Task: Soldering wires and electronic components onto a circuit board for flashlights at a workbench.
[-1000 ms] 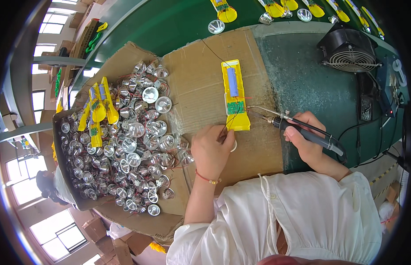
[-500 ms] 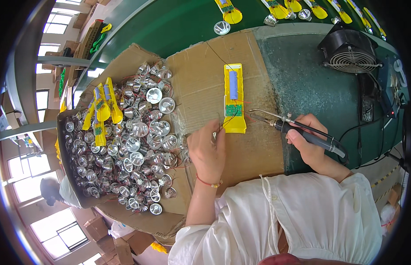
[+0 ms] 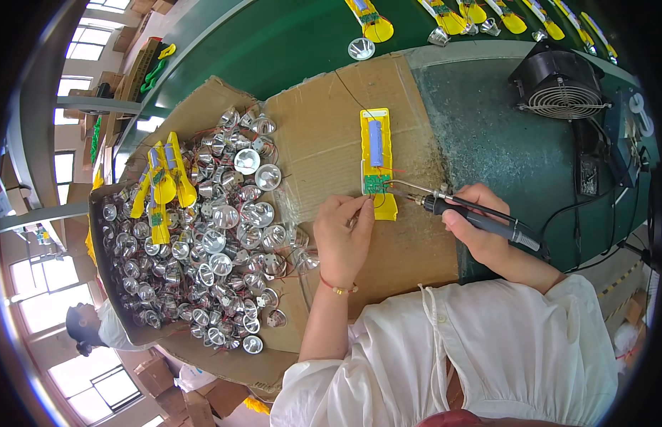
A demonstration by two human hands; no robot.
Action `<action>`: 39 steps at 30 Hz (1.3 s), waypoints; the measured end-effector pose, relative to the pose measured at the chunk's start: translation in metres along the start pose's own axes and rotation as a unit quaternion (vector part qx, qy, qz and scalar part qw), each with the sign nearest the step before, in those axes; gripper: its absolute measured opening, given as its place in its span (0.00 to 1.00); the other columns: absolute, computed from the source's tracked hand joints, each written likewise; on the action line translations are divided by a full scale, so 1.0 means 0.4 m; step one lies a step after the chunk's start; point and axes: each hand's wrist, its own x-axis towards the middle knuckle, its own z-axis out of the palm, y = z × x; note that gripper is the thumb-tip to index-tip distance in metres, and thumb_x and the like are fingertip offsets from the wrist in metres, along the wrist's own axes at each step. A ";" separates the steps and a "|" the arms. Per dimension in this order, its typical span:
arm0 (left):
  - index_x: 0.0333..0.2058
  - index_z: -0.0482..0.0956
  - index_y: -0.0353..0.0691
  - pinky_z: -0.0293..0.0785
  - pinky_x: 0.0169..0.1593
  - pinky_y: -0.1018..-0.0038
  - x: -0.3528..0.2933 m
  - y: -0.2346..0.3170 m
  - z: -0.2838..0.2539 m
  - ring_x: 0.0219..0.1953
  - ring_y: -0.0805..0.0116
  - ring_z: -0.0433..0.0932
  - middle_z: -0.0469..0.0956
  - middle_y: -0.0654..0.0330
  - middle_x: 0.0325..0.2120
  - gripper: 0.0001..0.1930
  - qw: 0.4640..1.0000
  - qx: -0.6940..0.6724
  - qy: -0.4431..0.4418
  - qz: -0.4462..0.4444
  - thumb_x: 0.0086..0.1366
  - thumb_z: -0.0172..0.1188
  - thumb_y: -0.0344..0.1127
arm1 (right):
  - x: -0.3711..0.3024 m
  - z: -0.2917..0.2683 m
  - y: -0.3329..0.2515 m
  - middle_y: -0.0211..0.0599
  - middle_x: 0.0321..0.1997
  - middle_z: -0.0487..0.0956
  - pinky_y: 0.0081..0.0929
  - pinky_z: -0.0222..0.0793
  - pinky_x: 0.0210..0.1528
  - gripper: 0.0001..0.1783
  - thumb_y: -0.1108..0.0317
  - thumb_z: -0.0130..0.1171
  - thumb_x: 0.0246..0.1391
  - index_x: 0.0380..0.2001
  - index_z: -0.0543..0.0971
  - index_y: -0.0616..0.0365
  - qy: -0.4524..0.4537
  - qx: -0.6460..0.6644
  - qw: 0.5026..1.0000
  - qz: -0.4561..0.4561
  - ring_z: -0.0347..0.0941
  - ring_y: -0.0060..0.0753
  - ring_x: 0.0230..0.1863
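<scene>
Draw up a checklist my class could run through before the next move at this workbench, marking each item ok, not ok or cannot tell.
1. Long yellow plastic casing resting on the flat brown cardboard: ok.
2. Blue cylindrical cell lying inside the casing: ok.
3. Small green circuit board uncovered: ok.
4. Black-handled soldering iron held in the right hand: ok.
5. Iron's tip touching the board: cannot tell; it is very close.
6. Thin dark wire pinched by the left hand: cannot tell; too fine at the fingertips.
</scene>
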 end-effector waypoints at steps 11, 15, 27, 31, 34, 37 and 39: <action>0.26 0.79 0.34 0.67 0.34 0.69 0.027 0.004 0.002 0.30 0.59 0.71 0.72 0.55 0.25 0.06 0.999 0.035 -0.003 0.012 0.53 0.60 0.31 | 0.027 0.030 0.014 0.34 0.24 0.74 0.16 0.67 0.23 0.06 0.74 0.57 0.47 0.28 0.70 0.63 0.025 0.031 0.999 0.036 0.70 0.18 0.22; 0.25 0.79 0.33 0.67 0.33 0.69 0.031 0.003 0.003 0.30 0.59 0.71 0.72 0.55 0.25 0.06 0.999 0.046 -0.013 0.015 0.53 0.60 0.31 | 0.030 0.042 0.015 0.23 0.18 0.70 0.12 0.56 0.20 0.07 0.71 0.61 0.46 0.24 0.73 0.60 0.057 0.056 0.996 0.043 0.61 0.08 0.19; 0.25 0.79 0.33 0.67 0.30 0.70 0.041 -0.001 0.001 0.26 0.60 0.72 0.72 0.55 0.23 0.07 0.999 0.032 -0.025 0.003 0.52 0.61 0.32 | 0.006 0.011 -0.001 0.32 0.22 0.76 0.14 0.66 0.24 0.08 0.72 0.58 0.48 0.30 0.71 0.63 0.068 0.115 0.990 0.037 0.70 0.15 0.22; 0.25 0.79 0.32 0.68 0.29 0.71 0.044 -0.004 0.000 0.25 0.61 0.72 0.72 0.55 0.24 0.08 0.999 0.030 -0.026 -0.004 0.52 0.61 0.32 | -0.018 -0.042 -0.007 0.35 0.23 0.75 0.17 0.68 0.25 0.08 0.72 0.58 0.49 0.29 0.70 0.64 0.085 0.104 0.990 0.050 0.70 0.18 0.22; 0.25 0.79 0.33 0.68 0.29 0.70 0.044 0.001 0.000 0.24 0.61 0.73 0.73 0.55 0.23 0.08 0.999 0.029 -0.020 -0.004 0.51 0.62 0.33 | -0.036 -0.085 0.010 0.36 0.23 0.74 0.17 0.68 0.25 0.07 0.73 0.57 0.49 0.28 0.69 0.63 0.112 0.097 0.987 0.054 0.70 0.19 0.22; 0.24 0.80 0.35 0.70 0.30 0.70 0.046 0.031 -0.008 0.25 0.60 0.75 0.75 0.54 0.22 0.09 0.998 0.062 0.017 0.024 0.51 0.63 0.36 | -0.051 -0.120 0.033 0.36 0.22 0.74 0.18 0.68 0.25 0.07 0.72 0.57 0.49 0.28 0.70 0.63 0.139 0.088 0.985 0.057 0.69 0.20 0.21; 0.31 0.79 0.37 0.72 0.32 0.68 0.076 0.044 -0.028 0.28 0.57 0.76 0.76 0.53 0.27 0.16 0.990 0.065 0.095 0.085 0.49 0.66 0.42 | -0.050 -0.137 0.049 0.36 0.22 0.74 0.18 0.68 0.25 0.07 0.72 0.57 0.49 0.28 0.70 0.63 0.160 0.085 0.982 0.058 0.69 0.20 0.21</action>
